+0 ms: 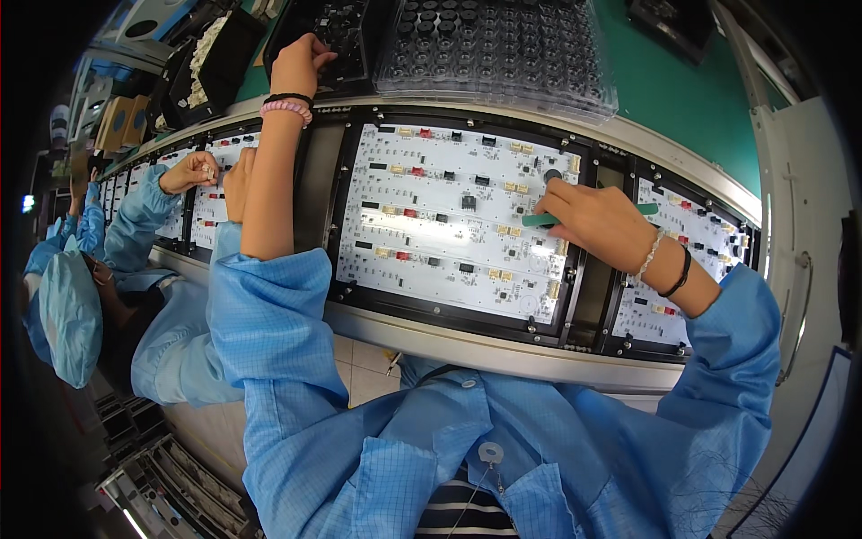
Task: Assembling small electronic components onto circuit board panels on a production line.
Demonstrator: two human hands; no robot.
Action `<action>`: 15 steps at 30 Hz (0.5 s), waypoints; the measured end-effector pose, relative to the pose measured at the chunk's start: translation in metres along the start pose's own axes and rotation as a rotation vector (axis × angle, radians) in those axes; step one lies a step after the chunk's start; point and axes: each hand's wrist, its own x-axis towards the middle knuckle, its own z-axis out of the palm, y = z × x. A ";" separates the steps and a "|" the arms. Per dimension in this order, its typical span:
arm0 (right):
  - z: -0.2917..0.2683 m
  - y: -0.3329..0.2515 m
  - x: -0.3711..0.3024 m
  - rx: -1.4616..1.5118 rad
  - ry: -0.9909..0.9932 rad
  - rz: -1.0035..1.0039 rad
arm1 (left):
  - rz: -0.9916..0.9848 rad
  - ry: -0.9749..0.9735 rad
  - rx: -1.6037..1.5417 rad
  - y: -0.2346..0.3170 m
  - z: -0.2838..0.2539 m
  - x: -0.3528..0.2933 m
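Note:
My left hand (303,67) reaches over a black bin (362,27) of small dark parts. Its fingers are bent together; whatever is between them is too small to make out. A slim green stick-like tool (648,208) runs under my right hand (600,217), its fingers closed around it. The tool's other end shows past the fingertips, over the right side of a white circuit board (422,280) in a black frame. Beside the index finger is a round black part (552,175); whether the finger touches it I cannot tell. Black, red and cream connectors sit in rows across the board.
A clear plastic tray (503,63) with round black parts in its upper left stands behind the board. More framed boards line the rail, one at right (660,305). To the left, a co-worker's hands (199,172) work over another board. A bin of white parts (206,63) stands behind them.

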 end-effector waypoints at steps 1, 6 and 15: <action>-0.008 0.000 0.003 0.076 -0.030 0.029 | -0.030 -0.004 0.007 -0.002 0.000 -0.002; -0.049 0.062 0.050 -0.007 0.356 0.066 | -0.137 0.049 -0.324 0.000 -0.004 -0.008; -0.046 0.217 0.173 0.146 0.824 -0.447 | 0.205 -0.022 -0.768 0.136 -0.050 -0.088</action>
